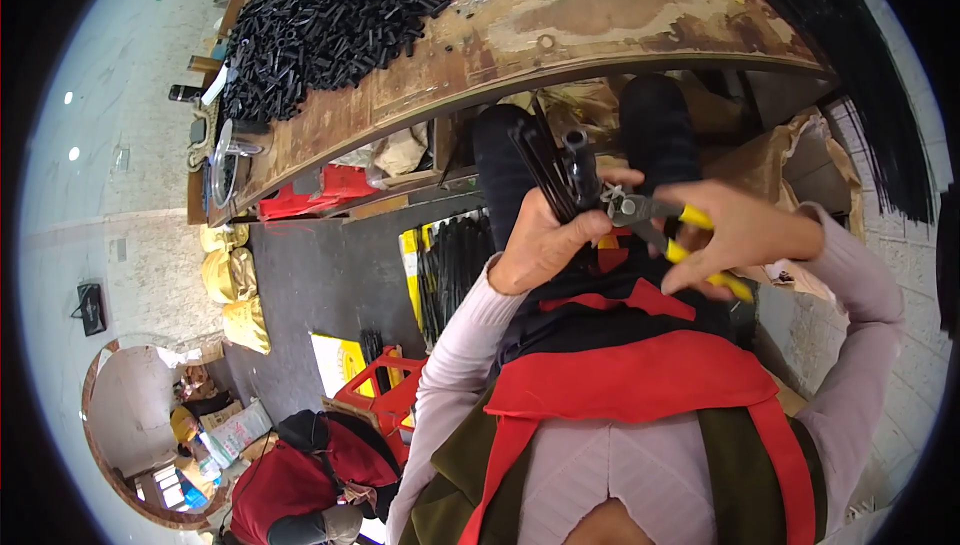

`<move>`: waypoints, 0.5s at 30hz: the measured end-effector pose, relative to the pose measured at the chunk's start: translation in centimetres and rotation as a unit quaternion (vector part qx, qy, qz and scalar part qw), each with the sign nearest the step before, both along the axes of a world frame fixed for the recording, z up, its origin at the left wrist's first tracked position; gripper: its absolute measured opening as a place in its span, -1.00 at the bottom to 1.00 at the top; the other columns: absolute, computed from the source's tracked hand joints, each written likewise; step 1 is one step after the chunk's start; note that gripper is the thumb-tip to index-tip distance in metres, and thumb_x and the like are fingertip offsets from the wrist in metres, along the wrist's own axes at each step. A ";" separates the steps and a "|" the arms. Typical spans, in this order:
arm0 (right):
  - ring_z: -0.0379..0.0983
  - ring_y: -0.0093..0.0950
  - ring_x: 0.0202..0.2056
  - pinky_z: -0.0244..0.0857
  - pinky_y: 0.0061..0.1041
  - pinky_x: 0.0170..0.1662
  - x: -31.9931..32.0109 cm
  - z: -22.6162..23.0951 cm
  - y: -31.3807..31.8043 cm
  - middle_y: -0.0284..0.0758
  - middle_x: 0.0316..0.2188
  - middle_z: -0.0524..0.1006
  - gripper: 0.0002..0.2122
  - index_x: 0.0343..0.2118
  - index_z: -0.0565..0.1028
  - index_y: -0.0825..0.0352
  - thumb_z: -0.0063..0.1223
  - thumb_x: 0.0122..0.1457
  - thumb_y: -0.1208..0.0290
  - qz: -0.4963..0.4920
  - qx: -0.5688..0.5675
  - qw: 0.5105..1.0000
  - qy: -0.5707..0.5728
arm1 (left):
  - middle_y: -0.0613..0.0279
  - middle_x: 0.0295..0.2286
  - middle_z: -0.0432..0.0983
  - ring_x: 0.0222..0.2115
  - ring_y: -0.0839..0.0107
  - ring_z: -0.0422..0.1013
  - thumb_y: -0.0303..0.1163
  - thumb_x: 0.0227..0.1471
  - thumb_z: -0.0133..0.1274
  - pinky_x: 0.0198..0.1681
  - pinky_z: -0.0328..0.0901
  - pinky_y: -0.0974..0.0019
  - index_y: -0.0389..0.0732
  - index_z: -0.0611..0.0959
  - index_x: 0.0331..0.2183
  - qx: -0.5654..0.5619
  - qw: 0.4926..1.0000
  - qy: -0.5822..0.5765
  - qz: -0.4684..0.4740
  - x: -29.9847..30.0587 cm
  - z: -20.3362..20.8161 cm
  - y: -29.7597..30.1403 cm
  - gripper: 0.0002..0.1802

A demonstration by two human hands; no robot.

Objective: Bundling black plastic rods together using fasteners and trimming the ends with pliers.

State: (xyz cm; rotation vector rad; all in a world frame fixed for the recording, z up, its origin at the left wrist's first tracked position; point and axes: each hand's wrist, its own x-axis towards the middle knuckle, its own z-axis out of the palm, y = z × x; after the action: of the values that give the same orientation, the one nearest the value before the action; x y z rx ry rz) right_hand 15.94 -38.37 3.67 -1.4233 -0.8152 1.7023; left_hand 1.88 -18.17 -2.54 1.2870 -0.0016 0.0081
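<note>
My left hand (540,245) is closed round a bundle of thin black rods (541,157), held above my lap. A thicker black tube (580,167) with a round open end stands up beside the rods. My right hand (745,230) grips pliers (648,217) with yellow handles, the handles spread apart in my fingers. The jaws meet small silvery metal bits at the base of the tube, close to my left fingertips. Whether they bite on anything I cannot make out.
A worn wooden bench (440,70) runs across in front, with a heap of short black tubes (335,20) on its left. Bundled black rods (455,265) lie on the floor to my left, near a red stool (385,385). Another person (300,485) sits at lower left.
</note>
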 end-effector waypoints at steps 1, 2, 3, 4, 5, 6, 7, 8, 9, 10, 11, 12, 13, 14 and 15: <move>0.40 -0.58 -0.72 0.18 -0.60 -0.69 -0.6 -1.2 -0.2 -0.39 -0.65 0.47 -0.71 -0.23 0.33 0.36 0.19 0.14 0.35 0.000 -0.062 0.990 0.126 | 0.37 -0.30 0.51 -0.29 0.64 0.36 -0.17 0.10 0.17 -0.19 0.28 0.51 -0.32 0.52 0.00 -0.006 1.000 0.009 -0.022 -0.2 -0.1 0.2 -0.47; 0.40 -0.54 -0.70 0.21 -0.54 -0.64 -1.9 -0.9 -0.3 -0.37 -0.68 0.43 -0.69 -0.21 0.32 0.39 0.19 0.12 0.36 -0.063 -0.009 0.998 0.012 | 0.35 -0.25 0.52 -0.25 0.63 0.37 -0.17 0.10 0.17 -0.15 0.29 0.50 -0.31 0.52 0.00 -0.013 0.999 0.018 -0.039 -0.3 -0.2 0.0 -0.47; 0.42 -0.49 -0.65 0.24 -0.51 -0.58 -1.7 0.0 -0.5 -0.36 -0.66 0.42 -0.70 -0.19 0.33 0.41 0.17 0.11 0.41 -0.063 0.019 0.982 -0.177 | 0.41 -0.36 0.49 -0.35 0.66 0.34 -0.17 0.11 0.16 -0.25 0.27 0.53 -0.31 0.53 -0.01 -0.018 1.000 -0.012 -0.007 -0.1 -0.2 -0.3 -0.48; 0.44 -0.44 -0.61 0.27 -0.47 -0.51 -1.4 1.0 -0.7 -0.35 -0.64 0.41 -0.70 -0.17 0.33 0.42 0.15 0.09 0.45 -0.058 0.046 0.930 -0.360 | 0.41 -0.36 0.49 -0.35 0.66 0.34 -0.17 0.11 0.16 -0.25 0.27 0.53 -0.31 0.53 -0.01 -0.025 1.000 -0.015 -0.006 0.2 -0.2 -0.3 -0.48; 0.44 -0.34 -0.59 0.28 -0.40 -0.48 -1.4 -0.4 -0.9 -0.32 -0.64 0.40 -0.70 -0.13 0.33 0.40 0.12 0.11 0.44 -0.104 0.171 0.842 -0.501 | 0.45 -0.43 0.45 -0.41 0.67 0.31 -0.17 0.11 0.16 -0.32 0.24 0.54 -0.31 0.53 -0.01 -0.001 1.000 0.006 0.018 0.4 0.0 -0.2 -0.49; 0.43 -0.25 -0.56 0.30 -0.33 -0.44 -1.0 -1.6 -0.6 -0.30 -0.63 0.40 -0.69 -0.09 0.33 0.39 0.09 0.13 0.42 -0.143 0.289 0.715 -0.620 | 0.48 -0.49 0.41 -0.47 0.69 0.28 -0.17 0.12 0.15 -0.38 0.21 0.55 -0.31 0.53 -0.01 0.022 0.999 0.026 0.041 0.7 0.0 -0.2 -0.50; 0.40 -0.12 -0.58 0.32 -0.29 -0.42 -0.4 -2.0 -0.6 -0.25 -0.58 0.44 -0.69 -0.02 0.32 0.37 -0.01 0.19 0.44 -0.128 0.306 0.663 -0.671 | 0.52 -0.57 0.32 -0.53 0.70 0.20 -0.09 0.10 0.16 -0.46 0.12 0.56 -0.30 0.53 -0.01 0.016 0.997 0.018 0.070 1.1 -0.2 -0.7 -0.45; 0.40 -0.12 -0.58 0.32 -0.29 -0.42 -0.4 -2.0 -0.7 -0.25 -0.58 0.44 -0.69 -0.02 0.32 0.37 -0.01 0.19 0.44 -0.126 0.305 0.663 -0.672 | 0.52 -0.57 0.32 -0.53 0.70 0.20 -0.09 0.10 0.16 -0.46 0.12 0.56 -0.30 0.53 -0.01 0.013 0.997 0.017 0.070 1.1 -0.3 -0.5 -0.45; 0.43 -0.19 -0.58 0.33 -0.35 -0.43 -0.4 -1.7 -1.1 -0.25 -0.56 0.46 -0.70 -0.02 0.32 0.38 -0.02 0.20 0.46 -0.102 0.240 0.778 -0.571 | 0.51 -0.56 0.33 -0.53 0.70 0.21 -0.05 0.08 0.17 -0.46 0.13 0.57 -0.29 0.53 0.00 0.014 0.999 0.021 0.047 0.9 -0.4 0.0 -0.41; 0.45 -0.26 -0.59 0.33 -0.40 -0.45 -0.3 -1.3 -1.3 -0.24 -0.55 0.49 -0.72 -0.02 0.32 0.39 -0.04 0.21 0.48 -0.076 0.168 0.871 -0.455 | 0.51 -0.56 0.34 -0.52 0.70 0.22 -0.01 0.06 0.17 -0.45 0.14 0.57 -0.29 0.53 0.00 0.016 0.999 0.026 0.024 0.8 -0.5 0.4 -0.38; 0.48 -0.44 -0.59 0.29 -0.51 -0.49 -0.3 1.9 0.2 -0.24 -0.52 0.53 -0.70 -0.08 0.32 0.43 0.05 0.18 0.43 -0.070 -0.019 0.976 -0.204 | 0.49 -0.55 0.35 -0.52 0.68 0.23 0.04 0.04 0.18 -0.44 0.15 0.55 -0.29 0.54 0.00 0.006 1.000 0.025 0.008 0.3 -0.7 0.8 -0.34; 0.48 -0.44 -0.59 0.29 -0.51 -0.49 -0.3 1.7 0.0 -0.24 -0.52 0.53 -0.70 -0.08 0.32 0.43 0.05 0.18 0.43 -0.071 -0.023 0.976 -0.203 | 0.49 -0.55 0.35 -0.52 0.68 0.23 0.04 0.04 0.18 -0.44 0.15 0.55 -0.29 0.54 0.00 0.002 1.000 0.026 0.006 0.3 -0.6 0.7 -0.34; 0.48 -0.52 -0.57 0.27 -0.57 -0.49 -0.2 1.1 -0.5 -0.27 -0.55 0.51 -0.68 -0.10 0.32 0.43 0.10 0.16 0.38 -0.041 -0.055 0.997 -0.042 | 0.49 -0.55 0.35 -0.51 0.68 0.23 0.03 0.05 0.17 -0.44 0.15 0.55 -0.29 0.55 -0.01 -0.001 1.000 0.016 -0.012 0.3 -0.4 0.5 -0.35; 0.47 -0.60 -0.55 0.25 -0.63 -0.48 0.0 0.7 -0.7 -0.31 -0.58 0.50 -0.65 -0.12 0.32 0.43 0.15 0.14 0.34 -0.010 -0.083 0.990 0.117 | 0.48 -0.54 0.36 -0.51 0.67 0.24 0.02 0.06 0.17 -0.44 0.16 0.54 -0.29 0.55 -0.01 -0.002 1.000 0.002 -0.029 0.6 -0.2 0.5 -0.37; 0.49 -0.47 -0.50 0.29 -0.55 -0.42 -0.5 -0.2 -0.6 -0.29 -0.56 0.46 -0.60 -0.13 0.31 0.43 0.21 0.08 0.32 -0.013 -0.073 0.994 -0.081 | 0.47 -0.53 0.37 -0.50 0.67 0.24 0.00 0.06 0.17 -0.43 0.17 0.53 -0.29 0.56 -0.02 -0.004 1.000 0.003 -0.025 0.7 -0.3 0.4 -0.38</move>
State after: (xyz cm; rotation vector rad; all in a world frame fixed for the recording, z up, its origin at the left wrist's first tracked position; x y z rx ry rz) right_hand 15.40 -39.00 3.50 -1.6821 -0.7685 1.6698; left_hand 2.60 -17.76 -2.83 1.2793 -0.0291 -0.0375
